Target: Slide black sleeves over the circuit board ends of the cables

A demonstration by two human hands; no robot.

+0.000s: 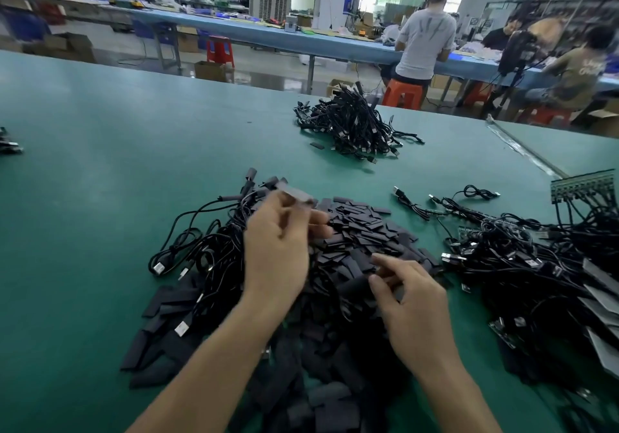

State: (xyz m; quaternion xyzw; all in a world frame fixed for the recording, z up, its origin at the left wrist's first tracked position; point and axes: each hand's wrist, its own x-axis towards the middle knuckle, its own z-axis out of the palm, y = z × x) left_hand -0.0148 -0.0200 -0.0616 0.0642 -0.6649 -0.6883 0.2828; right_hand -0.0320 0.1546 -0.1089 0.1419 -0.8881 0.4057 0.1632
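Note:
A big heap of flat black sleeves lies in front of me on the green table. My left hand is raised over the heap and pinches a blurred sleeved cable end at its fingertips. My right hand is low on the heap, thumb and fingers pinching a black sleeve. Black cables with USB plugs lie tangled left of the heap. Cables with bare circuit board ends are piled on the right.
A separate pile of black cables sits further back on the table. A green panel of boards lies at the right edge. Beyond the table, people sit on orange stools at a blue bench.

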